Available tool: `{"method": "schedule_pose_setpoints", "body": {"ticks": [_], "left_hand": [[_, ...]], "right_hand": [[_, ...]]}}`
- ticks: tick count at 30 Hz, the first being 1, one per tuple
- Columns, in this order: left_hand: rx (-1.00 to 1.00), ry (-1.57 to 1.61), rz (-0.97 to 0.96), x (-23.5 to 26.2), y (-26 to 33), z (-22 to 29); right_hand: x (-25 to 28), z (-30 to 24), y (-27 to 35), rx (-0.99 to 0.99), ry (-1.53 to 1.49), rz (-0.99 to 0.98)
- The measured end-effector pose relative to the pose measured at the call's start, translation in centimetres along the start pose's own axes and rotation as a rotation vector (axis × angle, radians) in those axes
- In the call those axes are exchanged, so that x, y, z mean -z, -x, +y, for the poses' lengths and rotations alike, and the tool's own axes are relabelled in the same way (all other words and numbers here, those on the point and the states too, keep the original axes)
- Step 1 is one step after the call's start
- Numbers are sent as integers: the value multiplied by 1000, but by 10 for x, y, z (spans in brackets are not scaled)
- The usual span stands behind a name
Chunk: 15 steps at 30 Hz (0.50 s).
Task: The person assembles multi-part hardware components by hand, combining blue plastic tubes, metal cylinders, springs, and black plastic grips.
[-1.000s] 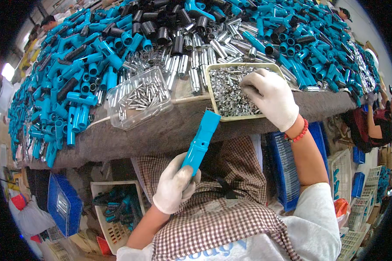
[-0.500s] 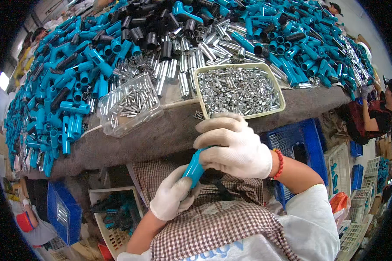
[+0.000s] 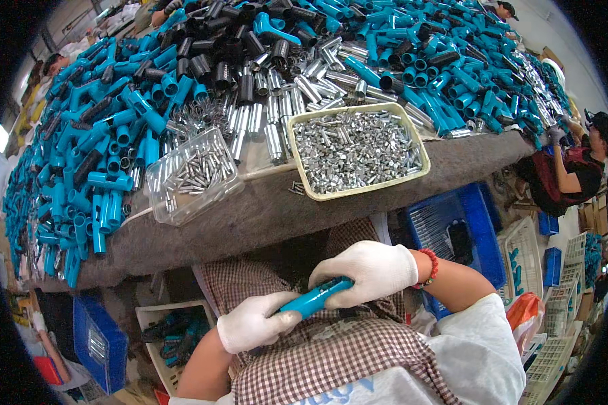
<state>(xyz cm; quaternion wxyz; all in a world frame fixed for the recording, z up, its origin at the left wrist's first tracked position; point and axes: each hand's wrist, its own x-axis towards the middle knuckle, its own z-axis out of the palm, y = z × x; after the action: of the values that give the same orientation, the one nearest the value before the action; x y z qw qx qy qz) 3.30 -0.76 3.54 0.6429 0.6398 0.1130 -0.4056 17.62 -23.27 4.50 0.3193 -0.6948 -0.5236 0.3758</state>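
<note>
Over my lap, both gloved hands hold one blue plastic tubular part (image 3: 313,299), slanting up to the right. My left hand (image 3: 258,322), in a white knit glove, is closed round its lower left end. Closed over the upper right end is my right hand (image 3: 368,273), gloved the same way, with a red bead bracelet at the wrist. The right fingers hide that end. Beyond my hands, at the table edge, stands a cream tray (image 3: 292,145) full of small shiny metal pieces. To its left sits a clear plastic box (image 3: 194,217) with slim metal pins.
Heaps of blue plastic parts (image 3: 142,108), black sleeves (image 3: 280,52) and chrome tubes (image 3: 273,143) cover the table. Below its cloth edge stand a blue crate (image 3: 490,253) at right, another blue bin (image 3: 111,337) and a white crate (image 3: 148,317) at left. People sit at both sides.
My right hand has come down from the tray's edge toward my lap. The blue tubular part has tilted from steep to nearly level, and my left hand has turned with it.
</note>
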Motion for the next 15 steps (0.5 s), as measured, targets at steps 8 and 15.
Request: {"method": "schedule_pose_setpoints", "body": {"ticks": [8,15], "left_hand": [[113,-82,-78,5,-3,6],[128,-104,-79,5,-7,1]], "right_hand": [[-8,8,1,-14,-35,-159],[-15,20,3,76,-65,-112]]}}
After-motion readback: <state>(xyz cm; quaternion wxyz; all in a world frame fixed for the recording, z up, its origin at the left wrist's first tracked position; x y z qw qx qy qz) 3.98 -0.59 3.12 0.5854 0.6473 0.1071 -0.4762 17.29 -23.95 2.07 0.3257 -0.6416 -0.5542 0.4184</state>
